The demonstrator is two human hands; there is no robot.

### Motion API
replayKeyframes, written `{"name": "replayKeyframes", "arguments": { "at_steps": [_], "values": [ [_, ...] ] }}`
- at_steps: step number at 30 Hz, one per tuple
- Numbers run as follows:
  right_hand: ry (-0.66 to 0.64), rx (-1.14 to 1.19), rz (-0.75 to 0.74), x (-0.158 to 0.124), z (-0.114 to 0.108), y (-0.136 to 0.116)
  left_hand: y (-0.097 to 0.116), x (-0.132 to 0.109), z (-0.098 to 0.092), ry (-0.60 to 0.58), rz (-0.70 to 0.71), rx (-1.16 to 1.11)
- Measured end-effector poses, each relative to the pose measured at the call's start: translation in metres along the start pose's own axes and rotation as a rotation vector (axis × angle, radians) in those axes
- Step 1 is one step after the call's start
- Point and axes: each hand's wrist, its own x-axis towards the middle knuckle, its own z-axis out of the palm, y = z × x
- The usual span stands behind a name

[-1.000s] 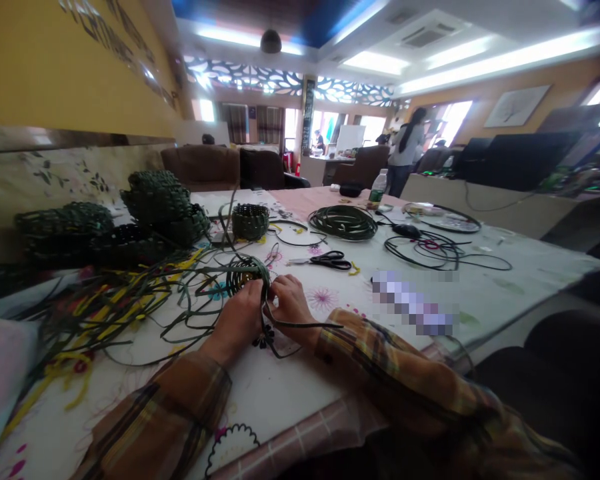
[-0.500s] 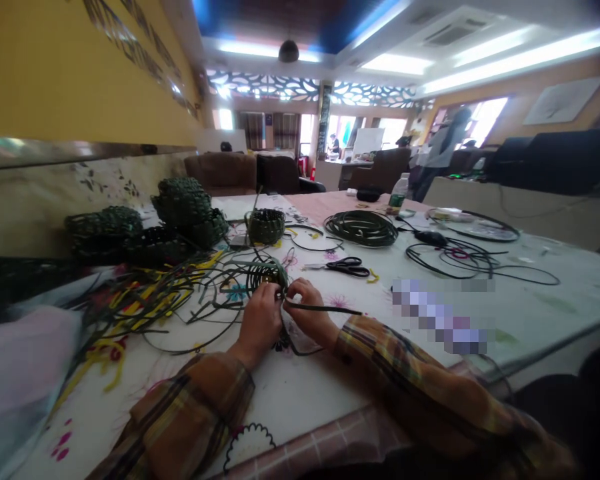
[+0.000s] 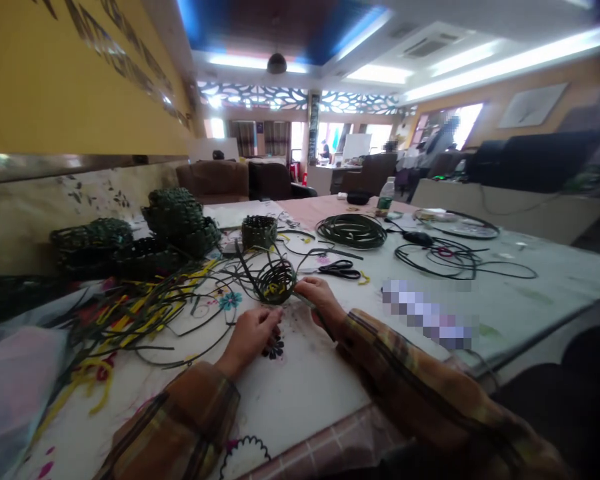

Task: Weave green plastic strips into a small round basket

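A small half-woven basket of dark green strips lies tilted on the table, its loose strip ends sticking out to the left and a bit of yellow showing inside. My right hand pinches a green strip at the basket's right side; the strip's tail runs back along the palm. Just below and left of the basket is my left hand, apart from it, with fingers loosely curled and nothing visible in them. Black-handled scissors rest beyond my right hand.
Cut green and yellow strips litter the table's left side. Finished-looking green baskets are piled behind them, and a smaller one stands nearby. Farther off are a coil of strip, loose black cable and a bottle.
My left hand has come off the basket and drawn down and left. The basket has tipped so its inside shows, and my right hand has shifted slightly right with the strip.
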Motion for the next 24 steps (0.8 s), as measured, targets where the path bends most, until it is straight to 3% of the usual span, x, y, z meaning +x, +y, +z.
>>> {"name": "replayKeyframes", "arguments": {
  "at_steps": [2, 6, 10, 12, 15, 21, 24],
  "values": [
    [-0.023, 0.041, 0.003, 0.001, 0.0, 0.0, -0.003, 0.003, 0.001, -0.01, -0.075, -0.101],
    [-0.086, 0.125, -0.016, -0.003, 0.003, -0.006, -0.002, 0.006, -0.001, 0.027, -0.174, -0.533],
    [-0.16, 0.258, -0.045, -0.008, 0.004, -0.015, 0.008, 0.008, -0.015, -0.085, 0.028, -0.774],
    [-0.172, 0.289, -0.056, -0.01, 0.004, -0.018, 0.013, 0.009, -0.024, -0.099, 0.084, -0.822],
    [-0.202, 0.274, -0.059, -0.014, 0.004, -0.024, 0.019, 0.009, -0.034, -0.045, 0.054, -0.835],
    [-0.283, 0.189, -0.058, -0.024, 0.009, -0.029, 0.019, 0.008, -0.034, -0.034, 0.03, -0.868],
    [-0.285, 0.104, -0.19, -0.029, 0.012, -0.028, 0.018, 0.009, -0.034, 0.04, -0.005, -0.818]
  ]
}}
